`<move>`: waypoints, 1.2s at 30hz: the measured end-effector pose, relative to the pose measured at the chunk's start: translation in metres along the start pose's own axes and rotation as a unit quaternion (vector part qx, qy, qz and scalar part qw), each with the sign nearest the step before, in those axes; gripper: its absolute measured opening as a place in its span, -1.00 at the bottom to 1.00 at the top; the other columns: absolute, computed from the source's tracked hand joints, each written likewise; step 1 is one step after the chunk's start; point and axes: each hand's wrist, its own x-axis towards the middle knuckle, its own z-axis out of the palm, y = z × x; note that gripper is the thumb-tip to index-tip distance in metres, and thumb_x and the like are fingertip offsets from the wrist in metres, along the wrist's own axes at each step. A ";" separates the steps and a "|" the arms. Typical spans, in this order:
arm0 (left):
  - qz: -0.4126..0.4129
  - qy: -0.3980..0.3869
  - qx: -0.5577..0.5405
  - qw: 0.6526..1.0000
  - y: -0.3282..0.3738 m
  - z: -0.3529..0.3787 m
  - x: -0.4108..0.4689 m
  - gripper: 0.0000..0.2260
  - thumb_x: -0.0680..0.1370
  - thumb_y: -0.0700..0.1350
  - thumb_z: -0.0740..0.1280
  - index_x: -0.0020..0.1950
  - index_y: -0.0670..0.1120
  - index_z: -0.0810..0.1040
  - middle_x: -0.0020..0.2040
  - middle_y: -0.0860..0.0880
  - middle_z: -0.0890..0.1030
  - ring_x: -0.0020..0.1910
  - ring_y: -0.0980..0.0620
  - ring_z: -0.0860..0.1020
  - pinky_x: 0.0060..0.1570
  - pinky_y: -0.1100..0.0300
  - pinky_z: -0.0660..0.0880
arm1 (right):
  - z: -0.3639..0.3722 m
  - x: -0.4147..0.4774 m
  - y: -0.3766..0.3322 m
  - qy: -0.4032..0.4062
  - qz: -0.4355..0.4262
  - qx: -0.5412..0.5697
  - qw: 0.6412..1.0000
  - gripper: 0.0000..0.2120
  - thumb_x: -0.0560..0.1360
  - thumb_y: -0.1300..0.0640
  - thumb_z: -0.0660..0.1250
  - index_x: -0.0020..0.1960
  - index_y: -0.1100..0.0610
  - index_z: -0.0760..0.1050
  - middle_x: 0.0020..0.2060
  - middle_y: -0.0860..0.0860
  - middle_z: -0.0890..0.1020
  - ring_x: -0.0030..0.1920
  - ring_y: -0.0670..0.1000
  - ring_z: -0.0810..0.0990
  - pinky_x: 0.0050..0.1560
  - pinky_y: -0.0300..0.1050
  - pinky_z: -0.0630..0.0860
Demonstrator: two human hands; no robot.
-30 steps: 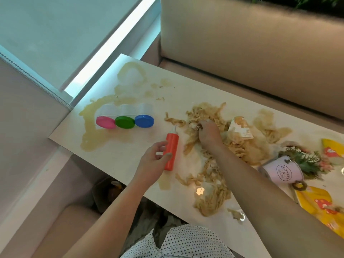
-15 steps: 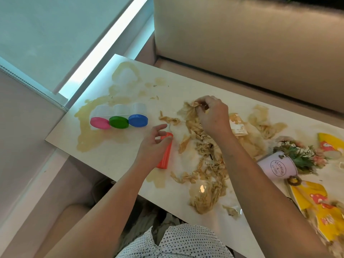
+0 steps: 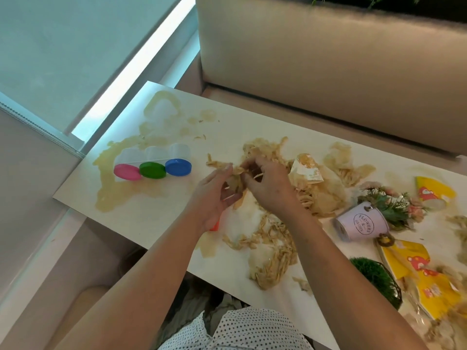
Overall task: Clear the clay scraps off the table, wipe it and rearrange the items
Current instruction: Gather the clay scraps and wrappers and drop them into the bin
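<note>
Presently, a clump of clay scraps (image 3: pixel 237 176) is being held between both hands just above the middle of the table (image 3: pixel 151 218). The left hand (image 3: pixel 211 198) is being kept cupped beneath the clump, its fingers curled round it and its thumb raised against the far side. The right hand (image 3: pixel 269 189) is being pressed in from the other side, its fingertips pinching strands of the same clump. More scraps are being left strewn on the table: a heap beyond the hands, a trail running toward the near edge, and strips at the far right. An orange bottle (image 3: pixel 214 226) is being largely hidden under the left wrist; whether it is being touched cannot be told. Three clear tubs are lying in a row to the left, capped by a pink lid (image 3: pixel 127 172), a green lid (image 3: pixel 152 170) and a blue lid (image 3: pixel 178 167), amid pale tan smears (image 3: pixel 113 195). A crumpled paper cup (image 3: pixel 307 170) is lying just beyond the right hand. A toppled pink bucket (image 3: pixel 361 223) with artificial flowers (image 3: pixel 394 205) is lying to the right, near yellow packets (image 3: pixel 434 192).
</note>
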 end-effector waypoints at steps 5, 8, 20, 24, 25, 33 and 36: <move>0.001 0.041 0.001 0.999 -0.017 -0.003 0.000 -0.81 0.65 -0.21 0.35 0.23 -0.23 0.63 0.03 -0.18 0.71 -0.07 0.02 0.68 0.00 0.20 0.64 | 0.012 -0.015 0.015 -0.052 0.019 0.008 0.998 -0.85 0.57 0.23 0.36 0.06 0.05 0.65 -0.13 -0.06 0.68 -0.14 -0.11 0.63 -0.14 -0.21 0.58; 0.013 0.097 0.027 0.995 -0.029 -0.013 0.002 -0.80 0.62 -0.24 0.40 0.23 -0.19 0.64 0.07 -0.18 0.71 -0.02 0.00 0.71 -0.04 0.22 0.62 | 0.011 -0.014 0.026 -0.035 0.074 0.043 0.996 -0.78 0.59 0.27 0.32 0.12 0.04 0.65 0.01 -0.12 0.67 -0.07 -0.19 0.61 -0.17 -0.38 0.50; 0.077 0.123 0.224 0.964 -0.043 -0.046 -0.029 -0.76 0.57 -0.19 0.47 0.17 0.10 0.70 0.00 -0.07 0.74 -0.03 -0.12 0.72 0.09 -0.14 0.66 | 0.049 0.102 0.062 -0.160 0.098 -0.215 0.959 -0.36 0.55 0.29 0.20 0.60 -0.03 0.23 0.58 0.10 0.19 0.53 0.25 0.17 0.47 0.13 0.28; 0.080 0.112 0.233 0.963 -0.044 -0.056 -0.036 -0.76 0.58 -0.25 0.45 0.18 0.02 0.70 0.03 -0.07 0.74 0.02 -0.13 0.72 0.08 -0.11 0.65 | 0.091 0.138 0.055 -0.262 0.010 -0.307 0.915 -0.33 0.56 0.33 0.15 0.64 0.07 0.13 0.64 0.02 0.07 0.56 0.22 0.10 0.46 0.21 0.30; 0.081 0.117 0.244 0.959 -0.044 -0.059 -0.037 -0.75 0.58 -0.25 0.44 0.17 0.04 0.70 0.02 -0.06 0.74 0.03 -0.11 0.72 0.08 -0.08 0.65 | 0.101 0.144 0.055 -0.284 -0.001 -0.326 0.902 -0.35 0.57 0.32 0.14 0.64 0.09 0.12 0.64 0.00 0.05 0.57 0.20 0.10 0.46 0.22 0.29; 0.096 0.150 0.275 0.945 -0.040 -0.081 -0.023 -0.71 0.57 -0.20 0.46 0.08 0.22 0.70 0.01 0.03 0.74 0.00 0.04 0.70 0.15 -0.09 0.62 | 0.121 0.164 0.088 -0.365 -0.052 -0.428 0.825 -0.49 0.59 0.25 0.13 0.54 0.12 0.36 0.61 0.00 0.20 0.53 0.15 0.25 0.40 0.20 0.37; 0.090 0.147 0.273 0.946 -0.041 -0.081 -0.021 -0.71 0.57 -0.20 0.46 0.09 0.23 0.70 0.02 0.04 0.74 0.01 0.02 0.70 0.17 -0.13 0.61 | 0.108 0.150 0.101 -0.300 -0.110 -0.475 0.820 -0.60 0.56 0.19 0.18 0.37 0.15 0.51 0.44 0.04 0.45 0.37 0.14 0.43 0.28 0.13 0.46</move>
